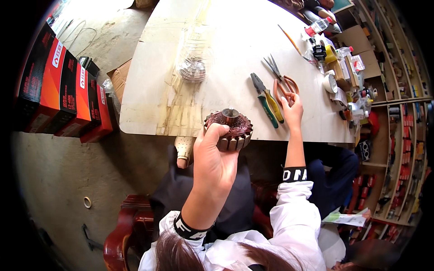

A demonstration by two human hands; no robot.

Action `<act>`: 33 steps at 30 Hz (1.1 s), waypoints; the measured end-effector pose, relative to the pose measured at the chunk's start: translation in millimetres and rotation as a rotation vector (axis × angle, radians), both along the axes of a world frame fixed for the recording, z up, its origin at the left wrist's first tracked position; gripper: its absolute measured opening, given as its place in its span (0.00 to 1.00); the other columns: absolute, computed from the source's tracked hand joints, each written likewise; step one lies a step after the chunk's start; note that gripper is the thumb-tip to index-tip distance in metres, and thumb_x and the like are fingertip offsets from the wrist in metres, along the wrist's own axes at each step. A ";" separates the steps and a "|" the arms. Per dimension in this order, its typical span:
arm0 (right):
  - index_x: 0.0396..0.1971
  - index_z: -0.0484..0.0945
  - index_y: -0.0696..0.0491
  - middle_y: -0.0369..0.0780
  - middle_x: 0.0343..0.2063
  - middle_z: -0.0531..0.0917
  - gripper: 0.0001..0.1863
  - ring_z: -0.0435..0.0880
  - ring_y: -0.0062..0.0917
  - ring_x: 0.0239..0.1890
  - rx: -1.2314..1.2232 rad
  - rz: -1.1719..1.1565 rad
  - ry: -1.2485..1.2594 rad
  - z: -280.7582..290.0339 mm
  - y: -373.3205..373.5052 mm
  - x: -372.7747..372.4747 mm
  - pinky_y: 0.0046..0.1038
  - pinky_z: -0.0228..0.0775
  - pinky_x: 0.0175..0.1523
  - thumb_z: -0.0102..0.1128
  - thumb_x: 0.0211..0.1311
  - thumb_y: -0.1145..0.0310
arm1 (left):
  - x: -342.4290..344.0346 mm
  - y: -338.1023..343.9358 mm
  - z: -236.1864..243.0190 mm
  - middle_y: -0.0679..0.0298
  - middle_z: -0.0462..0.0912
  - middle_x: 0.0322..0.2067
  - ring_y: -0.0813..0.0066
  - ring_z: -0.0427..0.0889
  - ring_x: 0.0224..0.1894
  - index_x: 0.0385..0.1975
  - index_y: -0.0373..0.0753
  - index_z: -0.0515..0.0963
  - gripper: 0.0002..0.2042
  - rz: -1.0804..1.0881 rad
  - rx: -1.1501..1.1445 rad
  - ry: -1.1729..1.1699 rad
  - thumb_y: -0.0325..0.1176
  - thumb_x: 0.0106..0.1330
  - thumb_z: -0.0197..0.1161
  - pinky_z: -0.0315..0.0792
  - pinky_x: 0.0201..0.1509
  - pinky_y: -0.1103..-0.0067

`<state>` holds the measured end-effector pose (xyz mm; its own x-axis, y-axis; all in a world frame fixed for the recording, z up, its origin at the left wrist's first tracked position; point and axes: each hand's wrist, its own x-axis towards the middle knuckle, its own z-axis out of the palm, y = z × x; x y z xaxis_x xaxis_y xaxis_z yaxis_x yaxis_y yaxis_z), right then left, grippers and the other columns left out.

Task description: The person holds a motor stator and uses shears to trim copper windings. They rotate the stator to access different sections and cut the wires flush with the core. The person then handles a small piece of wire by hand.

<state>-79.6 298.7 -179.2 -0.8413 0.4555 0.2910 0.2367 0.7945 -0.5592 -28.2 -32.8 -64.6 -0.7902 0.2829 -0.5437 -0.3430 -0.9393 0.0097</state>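
Note:
My left hand point(213, 153) grips a motor armature point(236, 131) wound with dark copper-red wire, holding it up at the table's near edge. Its round metal hub and shaft point upward, and slotted metal segments ring its side. Over to the right, my right hand point(293, 108) has its fingers closed at the handles of a pair of scissors point(285, 82), which lie on the table with blades pointing away. Just left of the scissors rest pliers point(267, 100) with green and yellow handles.
On the white table point(235, 49) sits a stack of metal pieces point(192, 70) in clear plastic. Bottles, tape and boxes crowd the right edge, near a thin brush-like stick point(291, 39). Red and black boxes point(63, 90) stand at left. Shelves point(398, 135) line the right side.

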 end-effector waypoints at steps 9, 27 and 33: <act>0.38 0.78 0.55 0.44 0.40 0.79 0.15 0.79 0.36 0.42 0.387 0.112 -0.065 14.7 3.5 -23.8 0.35 0.73 0.50 0.71 0.53 0.66 | -2.4 -1.1 0.3 0.60 0.77 0.39 0.69 0.78 0.41 0.43 0.33 0.71 0.11 -0.001 -0.057 -0.015 0.19 0.61 0.55 0.75 0.51 0.68; 0.71 0.56 0.54 0.34 0.35 0.74 0.34 0.61 0.06 0.19 -1.313 0.486 -0.100 107.5 -92.5 105.8 0.10 0.55 0.23 0.59 0.70 0.62 | 185.2 -168.5 70.4 0.51 0.77 0.52 0.58 0.77 0.56 0.56 0.27 0.68 0.22 0.056 -0.570 0.134 0.22 0.60 0.54 0.69 0.65 0.63; 0.40 0.75 0.61 0.34 0.19 0.76 0.33 0.67 0.12 0.12 -1.638 0.111 -0.354 153.0 -258.9 252.5 0.12 0.59 0.17 0.62 0.60 0.40 | 294.2 -232.1 103.0 0.53 0.75 0.51 0.63 0.77 0.55 0.58 0.30 0.65 0.24 0.079 -0.625 -0.024 0.22 0.59 0.55 0.70 0.64 0.66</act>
